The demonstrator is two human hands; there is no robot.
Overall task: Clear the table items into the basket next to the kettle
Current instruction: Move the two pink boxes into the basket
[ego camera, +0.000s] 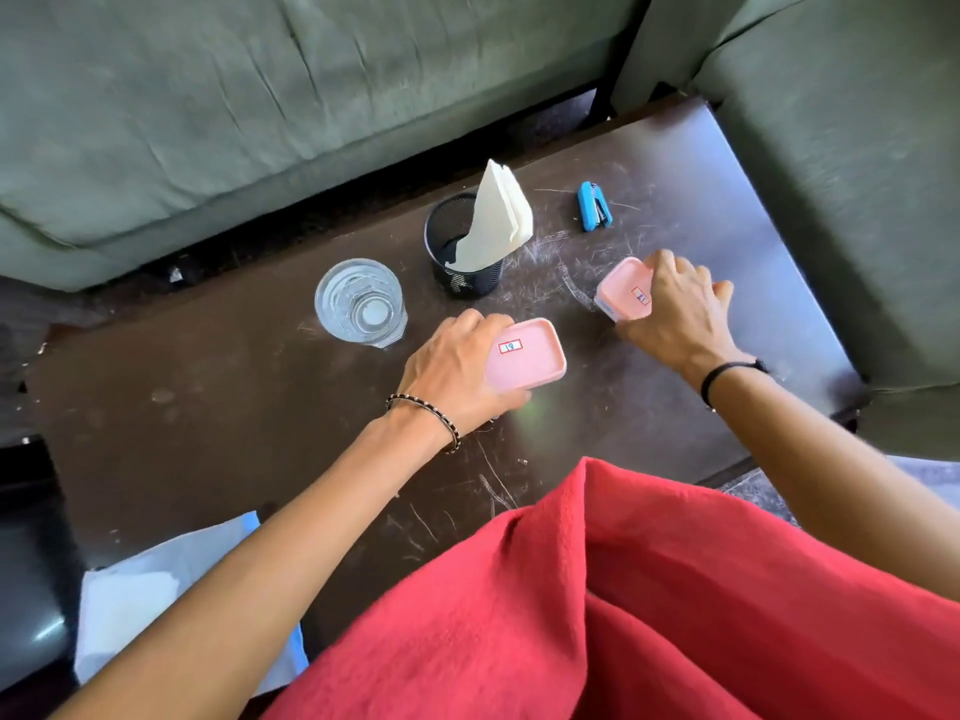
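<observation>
Now, left hand (457, 366): fingers curled round the left side of a pink-lidded box (527, 358), gripping it; lid faces up, small white label showing
Left arm: bare forearm reaches in from lower left, back of hand up, beaded bracelet (426, 415) at the wrist
Right hand (675, 309): clamped over a second pink-lidded box (623, 288), fingers hooked over its far edge; the box is tilted, its lid turned toward the mesh cup
Right arm: comes in from the right edge, wrist bent, black cord band (727, 374) round it
Landmark: black mesh cup (462, 257), upright on the dark scratched table (208, 381), with folded white napkins (498, 215) standing in it
Box in left hand: just in front of the mesh cup, a little to its right
Box in right hand: right of the mesh cup, apart from it
Glass (360, 302): clear, upright, just left of the mesh cup and slightly nearer
Stapler (594, 206): blue, lying right of the mesh cup, further back
White paper (135, 605): well in front of the mesh cup, far left, at the table's near corner
Red cloth (623, 589): nearest the camera, over the table's near edge
Green sofa (208, 122): behind the mesh cup, beyond the table
</observation>
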